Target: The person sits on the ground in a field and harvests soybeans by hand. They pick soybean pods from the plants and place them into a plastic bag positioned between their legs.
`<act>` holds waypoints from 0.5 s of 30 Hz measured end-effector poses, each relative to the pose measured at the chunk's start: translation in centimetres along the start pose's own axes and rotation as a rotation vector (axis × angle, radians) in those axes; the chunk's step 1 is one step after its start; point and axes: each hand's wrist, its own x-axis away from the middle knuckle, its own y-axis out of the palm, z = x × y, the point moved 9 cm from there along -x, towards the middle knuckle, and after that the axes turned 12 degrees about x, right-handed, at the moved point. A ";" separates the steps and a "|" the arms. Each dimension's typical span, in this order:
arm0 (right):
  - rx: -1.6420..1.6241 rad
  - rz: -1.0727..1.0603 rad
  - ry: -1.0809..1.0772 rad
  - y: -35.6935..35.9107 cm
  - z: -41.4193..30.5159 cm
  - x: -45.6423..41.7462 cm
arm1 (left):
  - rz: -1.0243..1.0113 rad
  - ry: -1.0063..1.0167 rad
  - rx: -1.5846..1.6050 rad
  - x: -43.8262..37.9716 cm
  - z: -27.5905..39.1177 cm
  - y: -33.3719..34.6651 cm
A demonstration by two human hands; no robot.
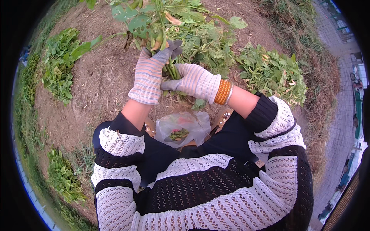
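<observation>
Both hands wear striped knit work gloves. My left hand (154, 68) is closed around the stems of a leafy bean plant (159, 21), which bears green and yellowish pods and leaves with holes. Just below and to the right, my right hand (192, 79) grips the lower ends of the same stems. Between my shoes, a translucent plastic bag (199, 122) lies open with picked bean pods (178, 134) inside. Beyond my hands, a heap of cut bean plants (205, 43) rests on the soil, partly behind the held plant.
Another pile of bean plants (273, 73) lies on the right, beside dry grass (321, 69). Leafy green plants (58, 69) lie on the bare soil (95, 69) at the left, with more lower left (63, 176). Grey paving (338, 115) runs along the far right.
</observation>
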 end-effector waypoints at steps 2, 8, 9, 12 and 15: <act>-0.136 0.102 -0.035 -0.7 2.0 -1.0 | -0.082 0.004 -0.086 0.3 0.2 2.3; -0.369 0.590 -0.048 -14.1 4.9 2.7 | -0.252 -0.042 -0.195 2.1 -0.1 3.1; -0.419 0.668 -0.069 -17.2 5.8 4.3 | -0.235 -0.102 -0.174 2.7 -0.2 2.3; -0.478 0.819 -0.060 -25.7 11.4 12.2 | -0.210 -0.218 -0.136 4.9 0.8 0.7; -0.485 0.914 0.217 -28.9 19.8 19.4 | -0.238 -0.183 -0.148 6.8 2.9 -0.6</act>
